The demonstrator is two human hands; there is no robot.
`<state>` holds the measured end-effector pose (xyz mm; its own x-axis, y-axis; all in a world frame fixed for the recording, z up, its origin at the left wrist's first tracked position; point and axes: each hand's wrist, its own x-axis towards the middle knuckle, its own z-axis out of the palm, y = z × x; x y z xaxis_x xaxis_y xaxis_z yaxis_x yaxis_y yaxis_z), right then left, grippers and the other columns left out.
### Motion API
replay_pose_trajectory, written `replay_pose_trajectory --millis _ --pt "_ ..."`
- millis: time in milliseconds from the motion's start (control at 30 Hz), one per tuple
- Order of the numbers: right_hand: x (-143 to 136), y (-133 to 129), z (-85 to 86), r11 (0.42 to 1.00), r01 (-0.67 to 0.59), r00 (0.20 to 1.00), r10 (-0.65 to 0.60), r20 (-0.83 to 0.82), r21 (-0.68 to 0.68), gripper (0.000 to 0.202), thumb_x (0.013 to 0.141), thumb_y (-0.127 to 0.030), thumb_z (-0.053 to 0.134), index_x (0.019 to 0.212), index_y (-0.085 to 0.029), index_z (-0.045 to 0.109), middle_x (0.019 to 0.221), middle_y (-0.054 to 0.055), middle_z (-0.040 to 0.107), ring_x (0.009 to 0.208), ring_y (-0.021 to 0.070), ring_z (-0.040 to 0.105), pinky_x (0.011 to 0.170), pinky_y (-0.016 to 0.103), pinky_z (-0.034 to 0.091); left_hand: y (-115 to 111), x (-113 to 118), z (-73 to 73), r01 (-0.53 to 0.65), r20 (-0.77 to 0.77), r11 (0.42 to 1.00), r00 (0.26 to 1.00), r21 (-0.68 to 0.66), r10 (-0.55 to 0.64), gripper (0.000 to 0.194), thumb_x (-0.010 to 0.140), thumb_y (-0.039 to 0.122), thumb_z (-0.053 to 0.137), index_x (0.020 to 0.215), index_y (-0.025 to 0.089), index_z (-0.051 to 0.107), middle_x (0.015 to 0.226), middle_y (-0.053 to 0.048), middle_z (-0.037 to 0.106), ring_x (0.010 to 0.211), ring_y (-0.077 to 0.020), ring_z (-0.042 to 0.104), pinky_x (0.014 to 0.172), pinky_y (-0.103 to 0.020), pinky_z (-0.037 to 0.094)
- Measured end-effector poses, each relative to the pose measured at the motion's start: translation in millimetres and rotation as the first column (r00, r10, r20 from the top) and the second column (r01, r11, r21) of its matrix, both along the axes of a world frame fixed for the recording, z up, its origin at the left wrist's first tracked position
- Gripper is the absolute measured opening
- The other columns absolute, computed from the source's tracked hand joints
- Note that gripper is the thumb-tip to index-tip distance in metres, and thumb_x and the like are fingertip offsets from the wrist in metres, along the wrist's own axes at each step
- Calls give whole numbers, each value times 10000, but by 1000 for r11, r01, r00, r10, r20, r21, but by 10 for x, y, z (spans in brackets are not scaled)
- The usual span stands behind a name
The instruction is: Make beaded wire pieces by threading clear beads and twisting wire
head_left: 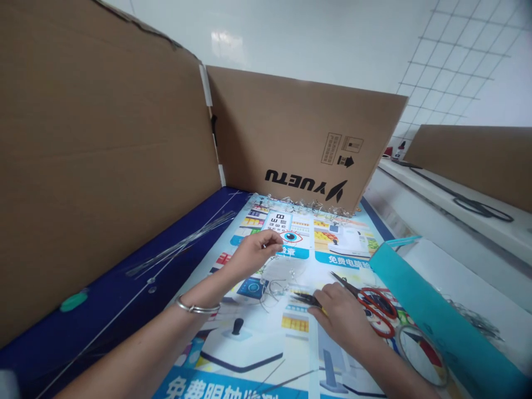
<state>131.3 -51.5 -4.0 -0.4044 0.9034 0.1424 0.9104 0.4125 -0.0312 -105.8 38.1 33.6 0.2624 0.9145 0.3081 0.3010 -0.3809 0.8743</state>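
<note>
Over the printed poster (301,266), my left hand (262,247) is closed in a pinch, with thin wire hanging below its fingertips. That wire, a loose tangle of loops (275,285) with small clear beads, lies between my two hands. My right hand (338,310) is closed around pliers (305,298), whose dark jaws point left toward the wire loops; a bit of yellow handle shows under the fingers. Just right of my right hand lie red-handled scissors (378,307), their blades pointing up and left.
Cardboard panels (299,138) stand behind and at the left. Beaded wire pieces (307,206) line the back panel's foot. A wire bundle (183,244) lies at left. A teal box (440,316) holding wires and a tape roll (422,354) are at right.
</note>
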Motion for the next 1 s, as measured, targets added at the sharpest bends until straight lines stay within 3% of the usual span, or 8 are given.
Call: replay_pose_trajectory --millis 300,567,1000 --pt "-295 185 195 1000 4 985 -1 170 -16 263 856 -411 424 832 -208 590 818 52 553 834 196 476 708 294 316 219 -261 -62 -43 -245 991 967 128 74 116 744 219 479 761 198 592 687 23 596 629 -124 507 572 -213 359" --pt "-491 293 238 999 -33 959 31 282 2 211 827 -372 487 805 -198 604 813 65 560 829 212 479 650 299 307 263 -320 -86 -70 -277 981 953 182 119 132 733 180 464 756 207 591 695 20 604 652 -130 519 596 -213 365" --pt "-544 166 161 996 -60 945 34 326 70 154 828 -293 515 777 -166 586 730 72 575 736 203 504 583 305 306 230 -275 -98 -75 -295 981 947 180 126 154 732 179 462 758 211 611 683 6 608 641 -140 522 588 -220 360"
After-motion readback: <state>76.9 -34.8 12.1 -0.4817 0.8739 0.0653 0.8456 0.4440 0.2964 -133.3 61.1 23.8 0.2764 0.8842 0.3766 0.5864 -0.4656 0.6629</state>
